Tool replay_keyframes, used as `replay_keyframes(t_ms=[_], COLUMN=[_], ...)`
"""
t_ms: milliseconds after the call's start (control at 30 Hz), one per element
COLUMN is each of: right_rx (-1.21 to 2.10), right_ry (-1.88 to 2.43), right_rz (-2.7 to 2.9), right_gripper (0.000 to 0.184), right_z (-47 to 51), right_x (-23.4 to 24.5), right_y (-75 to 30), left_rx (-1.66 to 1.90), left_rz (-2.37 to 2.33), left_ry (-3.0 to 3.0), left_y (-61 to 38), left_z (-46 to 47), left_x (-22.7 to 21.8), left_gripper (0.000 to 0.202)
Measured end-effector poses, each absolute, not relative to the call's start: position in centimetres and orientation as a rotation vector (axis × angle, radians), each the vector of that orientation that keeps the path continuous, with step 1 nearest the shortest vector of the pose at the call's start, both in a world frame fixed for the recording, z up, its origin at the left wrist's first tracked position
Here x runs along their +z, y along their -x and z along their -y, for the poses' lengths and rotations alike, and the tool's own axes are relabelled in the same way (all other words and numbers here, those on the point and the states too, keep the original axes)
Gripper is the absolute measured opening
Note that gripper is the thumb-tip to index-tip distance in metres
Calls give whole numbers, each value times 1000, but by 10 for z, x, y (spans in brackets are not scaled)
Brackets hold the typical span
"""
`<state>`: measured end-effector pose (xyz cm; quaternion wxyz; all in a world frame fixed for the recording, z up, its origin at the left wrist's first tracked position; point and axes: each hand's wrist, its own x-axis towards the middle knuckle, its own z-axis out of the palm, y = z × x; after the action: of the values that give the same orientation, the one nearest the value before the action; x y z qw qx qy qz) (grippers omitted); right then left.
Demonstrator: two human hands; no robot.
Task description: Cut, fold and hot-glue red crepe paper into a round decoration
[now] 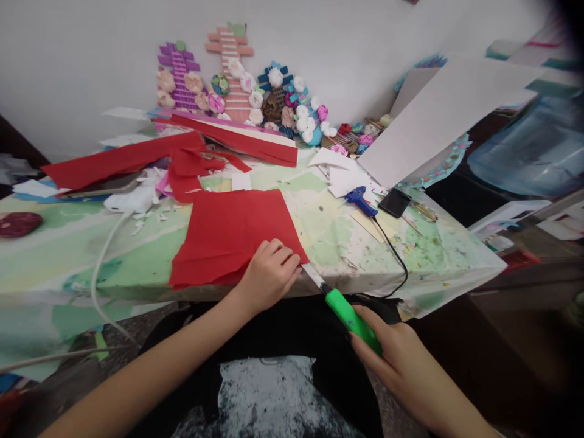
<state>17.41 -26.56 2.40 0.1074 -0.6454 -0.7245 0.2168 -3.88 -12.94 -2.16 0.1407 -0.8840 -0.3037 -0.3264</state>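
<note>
A sheet of red paper [237, 225] lies at the table's front edge, its near side uneven and overhanging a little. My left hand [271, 274] rests on its lower right corner, fingers curled and closed on the paper. In my right hand [387, 353] is a utility knife [349, 319] with a bright green handle, gripped over my lap. Its pale blade points up and left, and the tip meets the paper's right corner beside my left fingers. Whether the tip lies under the sheet or inside a fold, I cannot tell.
Red paper strips [128, 159] and white scraps lie behind the sheet, near a white adapter [132, 198] with a cable. To the right are a blue glue gun [362, 199], a black phone-like slab [395, 202] and scissors [424, 211]. Paper-flower crafts [235, 79] lean against the wall.
</note>
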Motion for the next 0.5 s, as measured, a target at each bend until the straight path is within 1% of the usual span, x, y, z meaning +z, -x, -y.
replay_keyframes(t_ms=[500], right_rx=[529], right_ry=[1993], right_rz=[2201], right_gripper=[28], right_z=[262], right_x=[33], right_y=[-170], left_rx=[-905], left_rz=[1033], left_ry=[2446], left_y=[30], left_z=[129], left_x=[-27], left_gripper=[13])
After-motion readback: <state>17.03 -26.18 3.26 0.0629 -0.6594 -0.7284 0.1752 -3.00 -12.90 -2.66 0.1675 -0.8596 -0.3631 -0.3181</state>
